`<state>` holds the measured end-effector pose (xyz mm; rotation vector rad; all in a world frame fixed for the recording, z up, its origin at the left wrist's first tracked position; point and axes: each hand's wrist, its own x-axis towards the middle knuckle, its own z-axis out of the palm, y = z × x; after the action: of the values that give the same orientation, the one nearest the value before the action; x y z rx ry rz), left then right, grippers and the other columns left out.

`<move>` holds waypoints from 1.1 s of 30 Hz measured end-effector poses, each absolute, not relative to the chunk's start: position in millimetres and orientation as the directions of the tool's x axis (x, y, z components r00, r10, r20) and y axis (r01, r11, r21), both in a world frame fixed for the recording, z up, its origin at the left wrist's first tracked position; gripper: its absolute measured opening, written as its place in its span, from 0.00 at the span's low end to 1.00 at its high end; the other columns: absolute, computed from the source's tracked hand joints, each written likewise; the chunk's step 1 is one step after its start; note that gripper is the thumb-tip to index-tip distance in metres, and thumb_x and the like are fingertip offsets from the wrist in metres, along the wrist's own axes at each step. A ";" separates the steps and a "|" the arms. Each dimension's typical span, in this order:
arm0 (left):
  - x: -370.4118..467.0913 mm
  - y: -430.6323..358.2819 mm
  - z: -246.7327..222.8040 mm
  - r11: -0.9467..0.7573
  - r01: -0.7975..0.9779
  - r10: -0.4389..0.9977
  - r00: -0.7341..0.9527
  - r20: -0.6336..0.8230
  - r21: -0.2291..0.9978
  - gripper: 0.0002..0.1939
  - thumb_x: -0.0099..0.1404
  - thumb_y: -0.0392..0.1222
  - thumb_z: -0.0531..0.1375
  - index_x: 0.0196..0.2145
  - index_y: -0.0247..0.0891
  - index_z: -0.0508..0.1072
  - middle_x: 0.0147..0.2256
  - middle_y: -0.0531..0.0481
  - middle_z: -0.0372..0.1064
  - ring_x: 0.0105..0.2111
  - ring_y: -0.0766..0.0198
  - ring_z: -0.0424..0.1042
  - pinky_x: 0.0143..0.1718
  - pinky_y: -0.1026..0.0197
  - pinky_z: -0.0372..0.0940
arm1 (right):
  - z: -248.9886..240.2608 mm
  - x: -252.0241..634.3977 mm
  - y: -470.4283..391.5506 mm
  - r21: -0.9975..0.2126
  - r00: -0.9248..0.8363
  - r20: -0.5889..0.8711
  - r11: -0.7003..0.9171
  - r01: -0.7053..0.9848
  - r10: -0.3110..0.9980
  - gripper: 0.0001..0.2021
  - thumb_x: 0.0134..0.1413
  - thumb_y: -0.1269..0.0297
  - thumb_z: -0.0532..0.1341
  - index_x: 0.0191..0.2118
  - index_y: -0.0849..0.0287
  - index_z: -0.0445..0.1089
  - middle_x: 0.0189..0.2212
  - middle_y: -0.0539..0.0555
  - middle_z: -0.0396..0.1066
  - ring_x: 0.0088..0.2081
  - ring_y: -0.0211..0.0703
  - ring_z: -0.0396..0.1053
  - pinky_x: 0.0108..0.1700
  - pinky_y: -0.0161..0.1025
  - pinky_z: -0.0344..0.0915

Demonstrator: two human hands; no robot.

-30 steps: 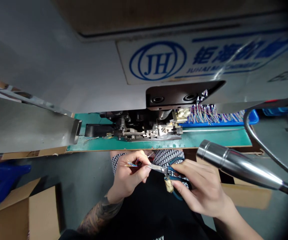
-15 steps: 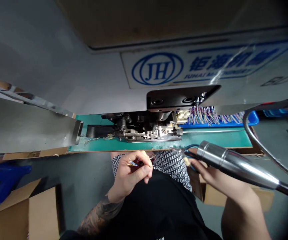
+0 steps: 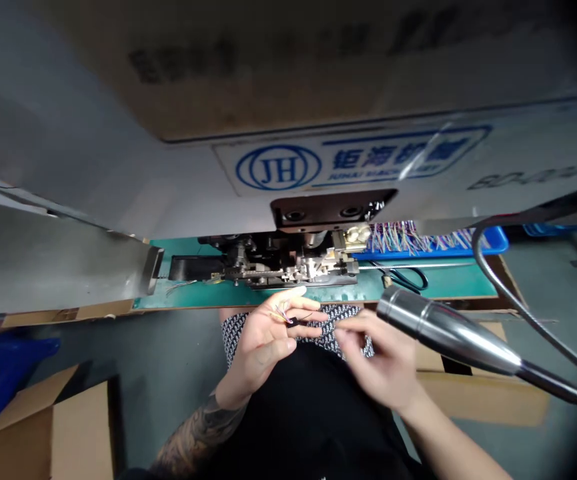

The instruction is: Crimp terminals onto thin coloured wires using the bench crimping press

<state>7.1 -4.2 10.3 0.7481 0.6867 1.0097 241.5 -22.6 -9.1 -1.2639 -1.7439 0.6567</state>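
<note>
My left hand (image 3: 268, 333) is held palm up in front of the machine, its fingers loosely spread. Thin coloured wires with a small black piece (image 3: 293, 322) lie across those fingers, held in the hand. Just to the right is my right hand (image 3: 381, 357), thumb and fingertips drawn together in a pinch. Whatever may be between these fingertips is too small and blurred to make out. Scissors with dark loop handles (image 3: 411, 279) rest on the green table top (image 3: 448, 283), beyond the lamp head.
A machine (image 3: 313, 263) with metal parts stands close ahead under its large housing. A blue tray (image 3: 495, 241) of wire bundles lies behind it on the right. The metal lamp (image 3: 448, 330) juts in from the right. Cardboard boxes (image 3: 83, 427) and a blue stool (image 3: 13, 367) are lower left.
My right hand has let go of the scissors, now on the table, and moved left towards my left hand. My left hand has opened its fingers, showing the wires and black piece.
</note>
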 end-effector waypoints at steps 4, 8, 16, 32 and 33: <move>8.0 -5.2 11.8 0.321 -0.507 0.934 0.310 -0.178 0.800 0.34 0.63 0.38 0.69 0.66 0.38 0.71 0.54 0.39 0.77 0.55 0.47 0.81 0.51 0.51 0.81 | -9.3 196.5 -26.4 -0.892 -0.233 0.156 0.238 0.384 0.960 0.09 0.61 0.71 0.66 0.47 0.56 0.76 0.28 0.47 0.68 0.26 0.40 0.67 0.30 0.37 0.67; 9.4 -6.2 11.7 0.369 -0.569 0.922 0.324 -0.213 0.735 0.33 0.61 0.35 0.68 0.64 0.36 0.73 0.51 0.40 0.79 0.46 0.54 0.83 0.48 0.56 0.81 | -28.5 186.0 -17.6 -0.918 -0.295 0.174 0.263 0.296 0.940 0.10 0.66 0.67 0.65 0.51 0.57 0.76 0.39 0.55 0.80 0.37 0.47 0.78 0.41 0.42 0.75; -20.3 -2.3 -2.1 0.166 -0.094 0.974 0.171 -0.149 0.982 0.20 0.80 0.49 0.57 0.48 0.34 0.86 0.48 0.34 0.85 0.41 0.52 0.85 0.33 0.59 0.79 | -23.8 206.1 -12.3 -0.979 -0.427 0.138 0.188 0.078 0.894 0.10 0.74 0.62 0.64 0.38 0.57 0.77 0.29 0.49 0.73 0.30 0.39 0.72 0.36 0.35 0.68; -4.6 12.8 -7.3 -0.379 0.223 0.915 0.238 0.327 0.898 0.06 0.68 0.29 0.67 0.38 0.37 0.85 0.37 0.44 0.85 0.37 0.57 0.83 0.42 0.56 0.78 | -8.4 207.6 1.0 -0.991 -0.029 -0.074 -0.070 0.115 0.997 0.10 0.69 0.55 0.68 0.46 0.53 0.84 0.31 0.52 0.76 0.31 0.43 0.70 0.37 0.41 0.70; -3.2 13.8 -8.8 -0.403 0.261 0.908 0.235 0.347 0.877 0.06 0.67 0.29 0.67 0.36 0.36 0.84 0.35 0.45 0.84 0.35 0.58 0.82 0.39 0.58 0.77 | -6.1 203.6 3.6 -0.991 -0.038 -0.124 -0.121 0.063 0.992 0.11 0.69 0.53 0.68 0.44 0.53 0.85 0.29 0.51 0.75 0.30 0.44 0.69 0.36 0.41 0.69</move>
<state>-3.2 13.8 -8.8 1.8146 1.0772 1.1822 203.6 3.6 -6.1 -1.3249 -1.2245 1.3022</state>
